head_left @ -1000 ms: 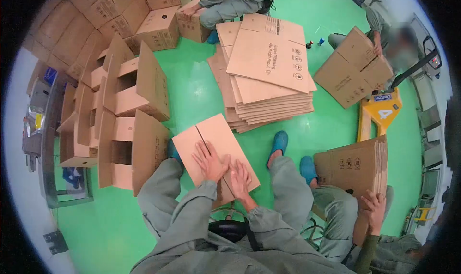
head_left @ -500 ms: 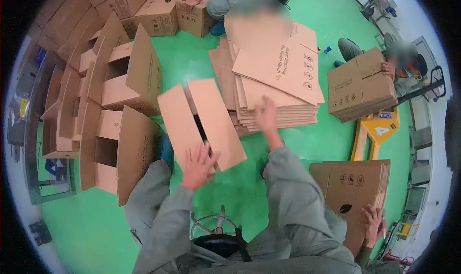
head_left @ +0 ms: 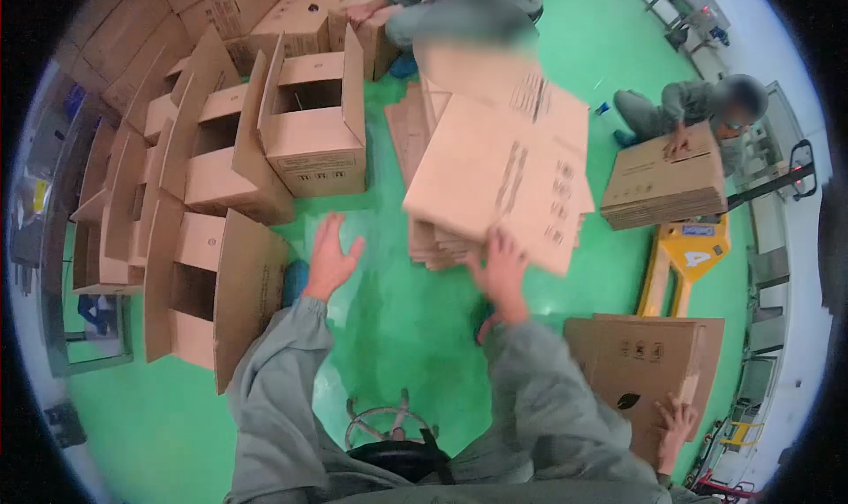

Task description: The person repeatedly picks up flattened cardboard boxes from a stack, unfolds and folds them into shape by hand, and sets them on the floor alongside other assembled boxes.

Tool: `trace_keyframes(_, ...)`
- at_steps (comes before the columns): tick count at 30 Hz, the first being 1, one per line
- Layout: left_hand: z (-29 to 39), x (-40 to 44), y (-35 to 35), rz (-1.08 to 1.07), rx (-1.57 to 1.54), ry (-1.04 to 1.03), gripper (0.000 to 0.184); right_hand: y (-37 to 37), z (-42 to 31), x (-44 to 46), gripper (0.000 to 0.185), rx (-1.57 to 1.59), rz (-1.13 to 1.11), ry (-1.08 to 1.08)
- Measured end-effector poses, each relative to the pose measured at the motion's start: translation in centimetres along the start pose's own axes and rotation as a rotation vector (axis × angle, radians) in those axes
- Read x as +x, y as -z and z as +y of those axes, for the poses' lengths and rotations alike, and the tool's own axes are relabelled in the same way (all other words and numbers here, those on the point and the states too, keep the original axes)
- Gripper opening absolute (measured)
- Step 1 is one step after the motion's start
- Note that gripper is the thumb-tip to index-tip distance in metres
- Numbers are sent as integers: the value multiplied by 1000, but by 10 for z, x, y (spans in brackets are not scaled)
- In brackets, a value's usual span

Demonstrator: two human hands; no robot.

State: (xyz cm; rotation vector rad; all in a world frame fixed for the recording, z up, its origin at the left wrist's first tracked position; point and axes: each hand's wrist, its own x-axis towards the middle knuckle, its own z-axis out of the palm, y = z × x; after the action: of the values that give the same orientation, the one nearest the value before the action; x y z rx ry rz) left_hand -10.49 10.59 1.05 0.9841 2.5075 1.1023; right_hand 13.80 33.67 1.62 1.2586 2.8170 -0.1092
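Note:
My left hand [head_left: 331, 261] is held over the green floor, fingers stretched out and nothing in it. Ahead of it an opened carton [head_left: 315, 146] stands with its top flaps up, beside other opened cartons [head_left: 243, 164]. My right hand [head_left: 502, 274] grips the near edge of a flattened carton [head_left: 481, 173], fingertips on its printed face; the thumb is partly hidden. This sheet lies askew on top of a stack of flattened cartons [head_left: 424, 243] and overhangs its near side.
Across the stack a person [head_left: 464, 18] sits close by. At right another person handles flattened cartons [head_left: 667, 168] above a yellow pallet jack [head_left: 685, 248]. A hand [head_left: 676, 424] touches more cartons [head_left: 632, 354] near my right leg. A wheeled stool base [head_left: 397, 424] is between my legs.
The carton under my left hand has moved forward-left into the row, and that hand has let go. My right hand has taken the top flattened carton, which has shifted toward me.

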Motion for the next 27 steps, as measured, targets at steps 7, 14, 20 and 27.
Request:
trace_keyframes(7,18,-48,-43,-758,-587,463,68,-27,-35,-221,54,259,48,-35)
trace_keyframes(14,90,-198,39,-358,-732,223,35,6,-51,-268,42,683,463,-87)
trace_keyframes(20,173,-292,141,-25,-225,17,33,15,-71,-298,49,1185,-271,-144)
trace_keyframes(27,147,-321,78,-225,120,202,45,25,-117,-302,62,1591,-626,-35)
